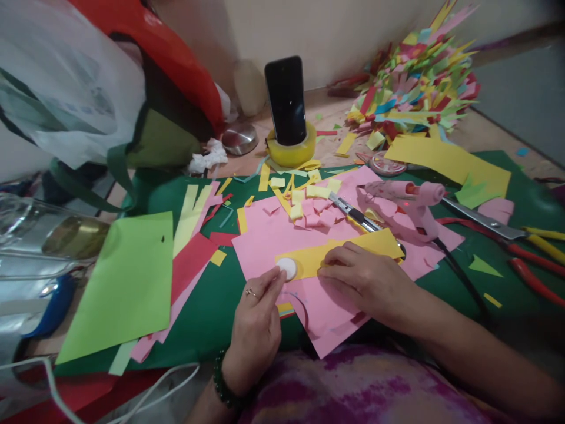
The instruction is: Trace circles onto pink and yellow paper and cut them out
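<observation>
In the head view a yellow paper strip (309, 264) lies across pink paper sheets (273, 229). My left hand (260, 312) pinches a small white round disc (288, 268) between thumb and fingers, at the strip's left end. On the middle of the strip rests my right hand (362, 274), its fingers curled together and pressing on the paper; its fingertips are partly hidden. Just beyond the strip lie a box cutter (353, 212) and several small pink paper pieces (320, 212). A pink glue gun (408, 197) with a red light sits to the right.
A phone (286, 100) leans upright in a yellow tape roll (293, 147). Scissors (489, 221) and red-handled pliers (534, 277) lie right on the green mat (203, 312). Light green paper (128, 282) is at left. A bunch of colourful paper strips (410, 88) stands at the back right.
</observation>
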